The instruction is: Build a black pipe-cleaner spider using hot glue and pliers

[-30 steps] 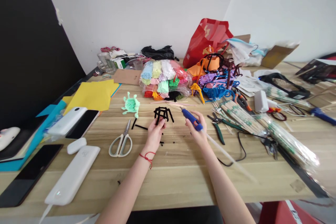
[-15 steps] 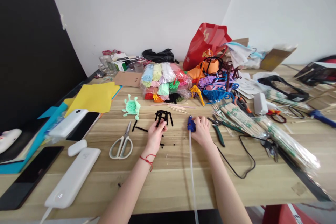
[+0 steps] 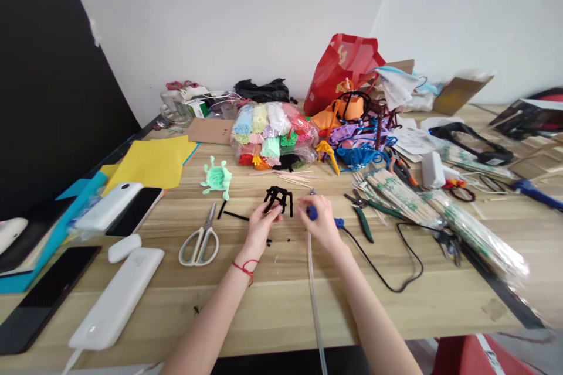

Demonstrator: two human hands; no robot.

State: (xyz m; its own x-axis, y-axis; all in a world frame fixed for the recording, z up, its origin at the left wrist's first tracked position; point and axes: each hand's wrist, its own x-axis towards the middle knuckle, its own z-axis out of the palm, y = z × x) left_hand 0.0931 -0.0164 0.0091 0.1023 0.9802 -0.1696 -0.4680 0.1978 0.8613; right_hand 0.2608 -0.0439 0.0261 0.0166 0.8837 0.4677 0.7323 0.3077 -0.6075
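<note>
My left hand (image 3: 263, 224) pinches a small black fuzzy frame (image 3: 278, 196) with several legs, which looks made of pipe cleaners. To its right, a blue glue gun (image 3: 312, 212) lies on the table with a long translucent glue stick (image 3: 313, 299) running toward me. My right hand (image 3: 322, 222) is over the gun, fingers curved and apart, the blue body showing between thumb and fingers. Those fingertips are near the black frame, apart from it. Left of my hands lie a black pipe-cleaner piece (image 3: 236, 215), white-handled scissors (image 3: 200, 241) and a mint-green fuzzy figure (image 3: 216, 178).
Bagged pipe cleaners (image 3: 272, 135) sit at the back, beside a red bag (image 3: 343, 73). On the right are green-handled pliers (image 3: 363, 224), bundled sticks (image 3: 398, 196) and a black cord (image 3: 411, 275). Phones, a white power bank (image 3: 118, 299) and yellow sheets (image 3: 152, 164) occupy the left.
My right hand has come off the glue gun's right side and moved left across it, toward the black frame. My left hand still holds the frame. The view has shifted slightly.
</note>
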